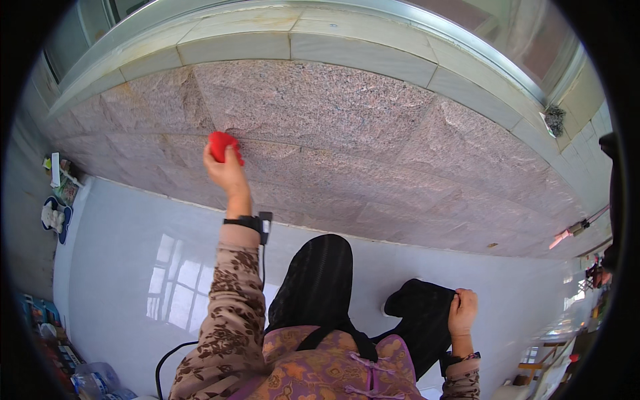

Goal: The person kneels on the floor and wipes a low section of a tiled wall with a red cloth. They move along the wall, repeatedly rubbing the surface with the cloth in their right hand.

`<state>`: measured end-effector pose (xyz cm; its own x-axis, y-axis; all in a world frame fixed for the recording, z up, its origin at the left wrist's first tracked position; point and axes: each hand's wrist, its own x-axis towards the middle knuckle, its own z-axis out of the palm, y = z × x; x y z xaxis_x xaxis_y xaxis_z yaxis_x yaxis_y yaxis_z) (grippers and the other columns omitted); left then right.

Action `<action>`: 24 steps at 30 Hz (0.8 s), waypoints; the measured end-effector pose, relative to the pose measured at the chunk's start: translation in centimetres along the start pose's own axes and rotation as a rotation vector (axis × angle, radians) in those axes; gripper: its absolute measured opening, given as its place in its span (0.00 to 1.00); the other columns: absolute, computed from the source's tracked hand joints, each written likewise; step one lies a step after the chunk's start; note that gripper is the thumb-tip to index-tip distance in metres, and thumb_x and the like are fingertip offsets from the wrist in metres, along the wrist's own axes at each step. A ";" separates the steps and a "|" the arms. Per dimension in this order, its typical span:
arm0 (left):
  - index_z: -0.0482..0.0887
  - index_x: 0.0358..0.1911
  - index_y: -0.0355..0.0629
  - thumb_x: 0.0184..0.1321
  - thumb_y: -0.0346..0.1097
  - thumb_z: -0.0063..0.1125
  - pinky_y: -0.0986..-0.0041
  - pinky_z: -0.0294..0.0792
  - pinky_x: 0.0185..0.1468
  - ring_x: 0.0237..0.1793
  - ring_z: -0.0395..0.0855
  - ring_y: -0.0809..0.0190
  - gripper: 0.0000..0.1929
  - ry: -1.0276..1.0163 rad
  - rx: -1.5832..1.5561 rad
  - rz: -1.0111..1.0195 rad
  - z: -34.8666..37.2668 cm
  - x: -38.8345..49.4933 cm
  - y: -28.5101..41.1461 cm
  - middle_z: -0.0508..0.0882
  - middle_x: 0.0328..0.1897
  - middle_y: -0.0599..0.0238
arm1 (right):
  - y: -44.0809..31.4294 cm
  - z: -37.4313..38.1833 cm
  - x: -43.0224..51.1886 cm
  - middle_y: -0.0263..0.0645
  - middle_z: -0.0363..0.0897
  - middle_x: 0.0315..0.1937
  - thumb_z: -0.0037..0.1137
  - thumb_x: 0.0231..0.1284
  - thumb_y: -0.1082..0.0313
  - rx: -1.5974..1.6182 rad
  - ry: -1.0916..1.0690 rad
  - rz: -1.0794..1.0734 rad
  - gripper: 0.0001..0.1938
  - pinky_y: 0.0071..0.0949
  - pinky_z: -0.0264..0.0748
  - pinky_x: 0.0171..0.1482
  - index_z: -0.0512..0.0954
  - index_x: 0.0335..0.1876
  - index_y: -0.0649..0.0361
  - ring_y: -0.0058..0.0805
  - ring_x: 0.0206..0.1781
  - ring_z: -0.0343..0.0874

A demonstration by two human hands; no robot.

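My left hand (pixel 227 165) is stretched forward and grips a red cloth or sponge (pixel 220 145), pressed against or very near the rough pinkish stone wall (pixel 325 115). A black band with a small device sits on that wrist. Lower right, my right hand (pixel 464 310) rests at the black trouser leg (pixel 420 305), its fingers curled at the fabric; whether it pinches the cloth is not clear. A patterned sleeve covers each forearm.
Above the stone runs a pale tiled ledge (pixel 240 47) below a window frame. A dark scouring pad (pixel 555 120) lies at its right end. Plastic bottles (pixel 95 380) stand lower left, a white plush toy (pixel 52 215) farther up. A pink-tipped object (pixel 562 237) is at right.
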<state>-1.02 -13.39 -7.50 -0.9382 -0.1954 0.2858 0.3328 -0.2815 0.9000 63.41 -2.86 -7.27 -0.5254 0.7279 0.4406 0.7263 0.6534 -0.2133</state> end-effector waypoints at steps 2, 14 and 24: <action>0.78 0.55 0.33 0.54 0.28 0.64 0.63 0.71 0.58 0.49 0.82 0.50 0.23 0.067 0.168 0.105 -0.7 3.3 -1.0 0.83 0.51 0.50 | -0.4 0.0 0.4 0.47 0.74 0.33 0.52 0.59 0.76 0.006 -0.003 -0.001 0.04 0.44 0.70 0.43 0.75 0.38 0.63 0.49 0.39 0.73; 0.77 0.53 0.36 0.51 0.24 0.61 0.58 0.67 0.63 0.57 0.74 0.43 0.21 -0.304 0.429 0.420 4.3 -11.3 0.3 0.77 0.52 0.48 | -1.5 0.3 1.7 0.44 0.75 0.34 0.54 0.59 0.75 -0.025 -0.080 0.033 0.04 0.43 0.70 0.44 0.75 0.38 0.61 0.47 0.40 0.73; 0.78 0.53 0.38 0.55 0.23 0.63 0.67 0.74 0.53 0.49 0.80 0.57 0.20 -0.301 0.232 0.388 2.8 -7.7 0.3 0.81 0.51 0.56 | -1.7 -0.2 1.0 0.44 0.75 0.35 0.54 0.59 0.74 -0.056 -0.054 0.032 0.04 0.44 0.71 0.45 0.75 0.38 0.61 0.47 0.40 0.73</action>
<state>5.99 -9.30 -8.53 -0.7478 0.0432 0.6626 0.6624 -0.0205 0.7489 61.71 -3.25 -6.28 -0.5239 0.7590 0.3866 0.7657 0.6185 -0.1767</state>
